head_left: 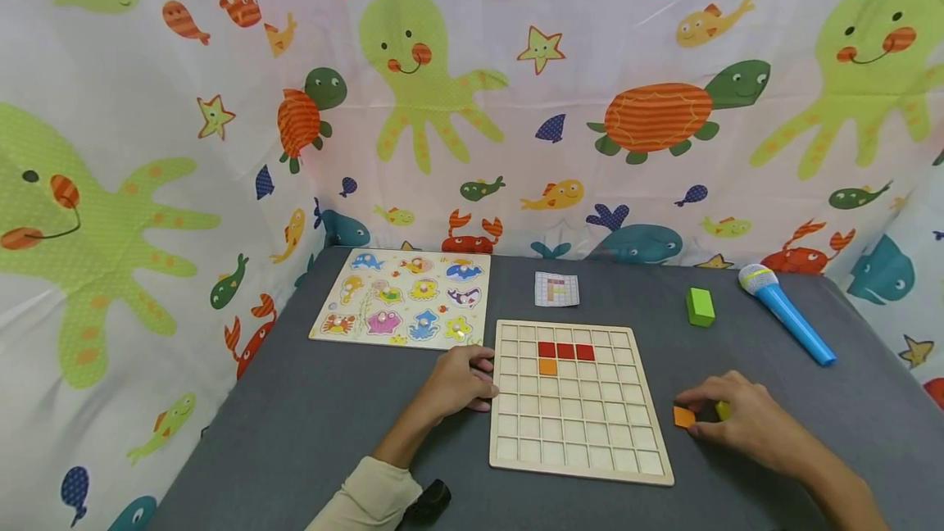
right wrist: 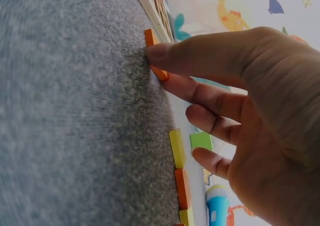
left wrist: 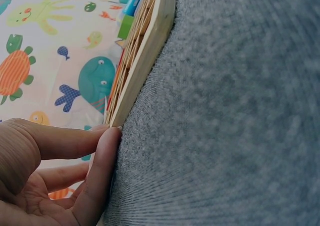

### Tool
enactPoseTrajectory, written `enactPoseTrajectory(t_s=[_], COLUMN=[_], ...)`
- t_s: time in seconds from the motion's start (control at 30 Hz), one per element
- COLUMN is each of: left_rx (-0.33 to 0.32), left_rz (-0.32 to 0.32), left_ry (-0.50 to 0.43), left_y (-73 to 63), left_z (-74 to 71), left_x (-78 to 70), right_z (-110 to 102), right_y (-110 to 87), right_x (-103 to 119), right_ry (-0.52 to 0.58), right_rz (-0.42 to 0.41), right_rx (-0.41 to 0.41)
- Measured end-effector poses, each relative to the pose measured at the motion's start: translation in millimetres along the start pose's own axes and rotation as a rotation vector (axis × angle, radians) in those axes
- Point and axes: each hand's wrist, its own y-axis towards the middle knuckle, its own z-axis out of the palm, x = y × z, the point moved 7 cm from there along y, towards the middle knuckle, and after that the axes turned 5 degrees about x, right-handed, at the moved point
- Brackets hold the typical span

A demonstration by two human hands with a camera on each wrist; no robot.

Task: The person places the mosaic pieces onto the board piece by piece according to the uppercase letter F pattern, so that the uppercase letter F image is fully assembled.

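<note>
A light wooden grid board (head_left: 583, 412) lies in front of me, with three red tiles (head_left: 565, 351) in a row and one orange tile (head_left: 547, 366) under the leftmost red one. At the board's left edge my left hand (head_left: 453, 383) pinches the rim between thumb and finger (left wrist: 102, 153). To the right of the board, my right hand (head_left: 752, 420) holds a square orange tile (right wrist: 150, 37) between thumb and fingertips, low over the grey cloth. Beneath that hand a yellow tile (head_left: 723, 410) shows partly; the right wrist view has it beside another orange tile (right wrist: 183, 188).
Behind the board lies a small printed pattern card (head_left: 556, 289). A sea-animal peg puzzle (head_left: 401, 299) is at the back left. A green block (head_left: 700, 307) and a blue toy microphone (head_left: 792, 318) lie at the back right, before a sea-print curtain (head_left: 472, 97).
</note>
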Motion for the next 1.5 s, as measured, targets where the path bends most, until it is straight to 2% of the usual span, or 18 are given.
enactPoseTrajectory(t_s=[0.43,0.87,1.33,1.5], left_rx=[-0.002,-0.008,-0.011,-0.016], left_rz=[-0.016,-0.017,-0.015,-0.017], left_ry=[-0.003,-0.014,-0.004,-0.002], left_y=[0.0,1.0,3.5,3.7], left_z=[-1.0,-1.5,-0.9,-1.4], left_x=[-0.3,-0.2,-0.1,1.4], right_z=[1.5,0.0,4.6,7.9], right_y=[3.8,3.7,7.9,12.5], right_x=[5.1,24.3,40.7,48.8], right_ry=[-0.04,-0.055,-0.054,-0.053], right_rz=[-0.008,-0.112,-0.149,-0.169], right_rx=[-0.055,-0.18,-0.206,-0.182])
